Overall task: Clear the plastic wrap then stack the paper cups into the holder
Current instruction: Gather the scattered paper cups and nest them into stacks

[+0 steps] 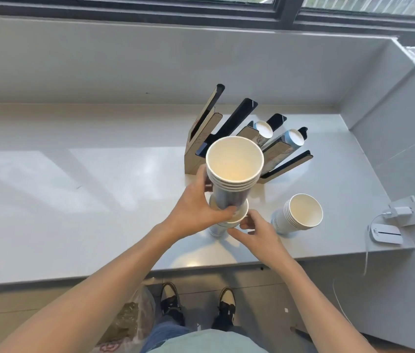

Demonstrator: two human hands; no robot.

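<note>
My left hand [196,207] grips a tall stack of white paper cups [234,171], mouths up, lifted above a lower stack of cups [220,226] that stands on the counter. My right hand [256,231] pinches the rim of that lower stack. The bottom of the lifted stack still sits inside the lower one. A third short stack of cups [299,215] stands to the right. The cup holder [202,138], with black and wood slanted slots, stands behind; two of its right slots hold cups [263,129]. Crumpled plastic wrap [135,317] lies on the floor by my feet.
The white counter [74,200] ends in a front edge near my legs. A white charging device [386,233] with a cable and a wall socket [405,211] sit at the counter's right end. A window ledge runs behind.
</note>
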